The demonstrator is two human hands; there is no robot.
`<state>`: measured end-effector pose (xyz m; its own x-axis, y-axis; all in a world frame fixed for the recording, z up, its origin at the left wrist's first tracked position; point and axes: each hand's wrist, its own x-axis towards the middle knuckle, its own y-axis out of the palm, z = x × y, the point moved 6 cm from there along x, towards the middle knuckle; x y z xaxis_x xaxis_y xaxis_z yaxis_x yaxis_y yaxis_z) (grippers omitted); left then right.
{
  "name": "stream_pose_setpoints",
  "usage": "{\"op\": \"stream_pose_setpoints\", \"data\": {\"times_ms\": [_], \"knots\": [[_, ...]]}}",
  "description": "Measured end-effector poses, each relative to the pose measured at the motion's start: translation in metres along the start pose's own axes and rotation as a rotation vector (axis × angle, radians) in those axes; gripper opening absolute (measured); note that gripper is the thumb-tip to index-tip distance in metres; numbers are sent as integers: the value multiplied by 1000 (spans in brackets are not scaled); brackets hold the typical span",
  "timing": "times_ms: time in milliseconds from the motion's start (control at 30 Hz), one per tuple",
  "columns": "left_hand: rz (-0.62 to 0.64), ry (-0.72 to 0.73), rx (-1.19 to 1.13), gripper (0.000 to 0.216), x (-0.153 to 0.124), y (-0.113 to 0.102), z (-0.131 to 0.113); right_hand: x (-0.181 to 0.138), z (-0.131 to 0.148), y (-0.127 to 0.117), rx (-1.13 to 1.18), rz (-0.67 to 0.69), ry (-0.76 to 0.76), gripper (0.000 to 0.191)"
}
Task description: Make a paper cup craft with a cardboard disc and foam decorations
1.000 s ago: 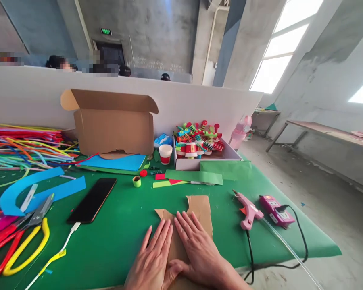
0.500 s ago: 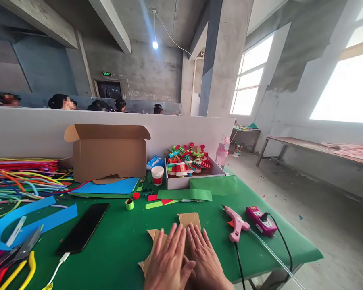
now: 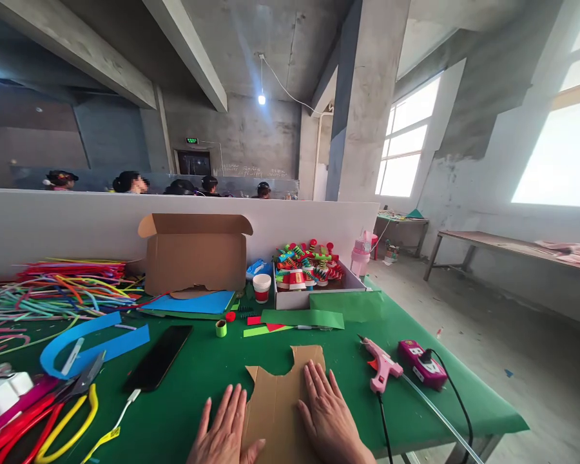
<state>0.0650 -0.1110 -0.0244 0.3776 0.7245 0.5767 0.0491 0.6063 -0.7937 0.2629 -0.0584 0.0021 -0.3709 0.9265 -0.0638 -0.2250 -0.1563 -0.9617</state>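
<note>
A piece of brown cardboard [image 3: 276,412] with curved cut-outs along its far edge lies flat on the green table in front of me. My right hand [image 3: 329,412] rests flat on its right side, fingers stretched forward. At its left edge is my left hand [image 3: 225,428], palm down with fingers extended, its thumb over the cardboard. Neither hand grips anything. To the right of my right hand lies a pink glue gun [image 3: 381,364] with a clear glue stick in its back.
Scissors [image 3: 84,386], a phone [image 3: 160,357] and pipe cleaners [image 3: 77,290] lie to the left. An open cardboard box [image 3: 196,264], a paper cup [image 3: 261,289] and a box of colourful crafts [image 3: 290,299] stand behind. A magenta power block [image 3: 423,365] sits right.
My left hand has moved left from the middle of the cardboard to its left edge, uncovering its surface. My right hand stays on the right side. The view has shifted slightly left.
</note>
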Motion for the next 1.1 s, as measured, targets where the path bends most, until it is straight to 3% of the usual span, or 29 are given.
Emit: {"op": "stream_pose_setpoints", "data": {"times_ms": [133,233,333,433,600,767,967,1100], "knots": [[-131,-47,12,77,46,-38,-10,1,-1,1,6,-9,-6,65],[-104,32,-52,74,71,-36,-30,3,-4,6,8,-38,-22,66],[76,240,-150,77,61,-6,-47,4,-7,10,5,-58,-24,66],[216,258,-187,76,36,13,-43,4,-7,9,-8,-48,-27,68],[344,209,-263,86,3,-11,-37,4,-3,7,-47,-4,-15,68],[292,156,-236,65,-9,-33,-43,7,-11,10,9,-76,-78,68],[235,38,-129,57,5,-16,-54,-6,-13,-12,139,-264,-167,55],[226,-85,-153,53,25,-13,-54,-19,13,-15,129,-196,-236,47]]}}
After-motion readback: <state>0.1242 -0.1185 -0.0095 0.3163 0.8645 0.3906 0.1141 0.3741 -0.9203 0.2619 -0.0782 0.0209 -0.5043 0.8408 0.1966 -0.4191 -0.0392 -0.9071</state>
